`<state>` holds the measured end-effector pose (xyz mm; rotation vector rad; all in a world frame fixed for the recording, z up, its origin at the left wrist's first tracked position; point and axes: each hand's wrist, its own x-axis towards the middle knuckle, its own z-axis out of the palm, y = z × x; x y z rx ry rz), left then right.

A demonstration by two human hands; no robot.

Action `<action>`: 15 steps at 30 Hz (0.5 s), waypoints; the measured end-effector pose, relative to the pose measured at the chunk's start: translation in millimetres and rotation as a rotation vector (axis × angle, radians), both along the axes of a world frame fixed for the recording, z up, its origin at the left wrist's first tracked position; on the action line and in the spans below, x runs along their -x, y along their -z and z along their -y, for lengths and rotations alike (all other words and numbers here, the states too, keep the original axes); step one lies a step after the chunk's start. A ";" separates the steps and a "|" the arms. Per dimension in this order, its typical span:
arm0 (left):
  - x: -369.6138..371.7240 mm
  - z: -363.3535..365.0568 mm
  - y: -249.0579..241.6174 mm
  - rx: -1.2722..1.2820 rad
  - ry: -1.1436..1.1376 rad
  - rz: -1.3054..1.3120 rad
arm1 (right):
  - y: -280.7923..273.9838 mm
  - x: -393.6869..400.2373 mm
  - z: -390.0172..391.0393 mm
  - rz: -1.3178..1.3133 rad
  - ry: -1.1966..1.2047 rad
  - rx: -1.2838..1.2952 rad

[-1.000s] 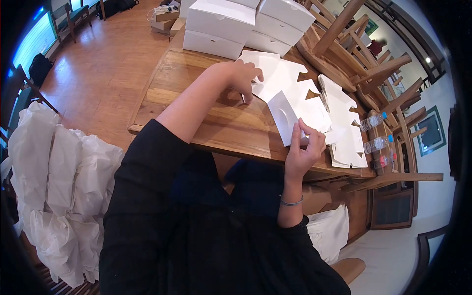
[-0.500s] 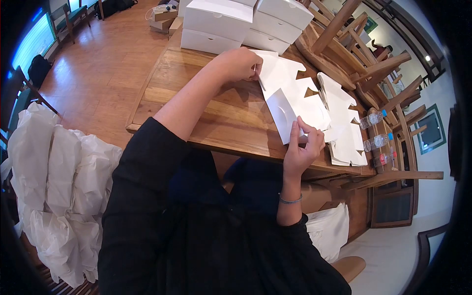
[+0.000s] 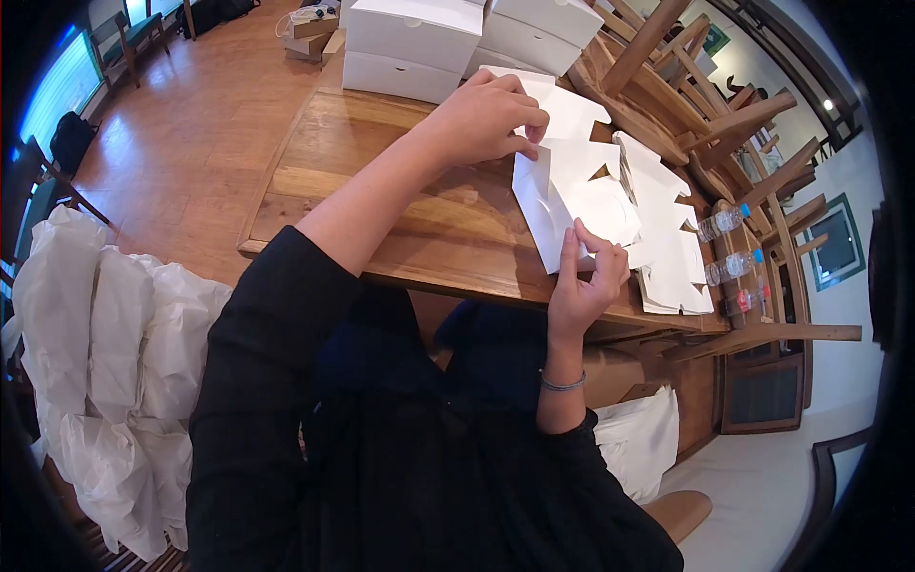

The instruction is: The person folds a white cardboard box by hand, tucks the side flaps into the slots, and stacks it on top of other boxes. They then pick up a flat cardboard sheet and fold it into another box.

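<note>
White bags (image 3: 119, 353) are bunched well left of the fingers, and white boxes (image 3: 410, 52) are stacked on the wooden table (image 3: 334, 172) beyond the left fingers. The left hand (image 3: 494, 119) is curled at the far end of a partly folded white box blank (image 3: 593, 205); whether it is gripped there cannot be told. Its near edge is pinched by the right hand's (image 3: 589, 276) thumb and forefinger. Right of those fingers, flat blanks (image 3: 667, 234) are piled, with bottles (image 3: 724, 224) beyond.
</note>
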<state>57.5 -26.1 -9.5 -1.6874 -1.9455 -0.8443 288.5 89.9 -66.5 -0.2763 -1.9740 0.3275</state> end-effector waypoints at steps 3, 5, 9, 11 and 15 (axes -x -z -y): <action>-5.3 -2.1 -1.2 -0.008 -0.003 -0.035 | -1.3 -1.2 0.6 0.009 -0.007 0.003; -7.7 -1.9 -2.3 -0.004 -0.006 -0.058 | 0.2 -1.1 -1.2 0.003 -0.017 0.005; -13.8 -2.9 -4.6 -0.022 0.003 -0.120 | -0.2 -2.9 -1.2 0.023 -0.022 0.006; -16.3 -4.6 -4.2 -0.047 0.009 -0.160 | 0.9 -3.0 -3.5 0.028 -0.036 -0.002; -20.9 -7.8 -3.7 -0.091 0.021 -0.214 | 0.2 -3.0 -3.5 0.033 -0.042 0.001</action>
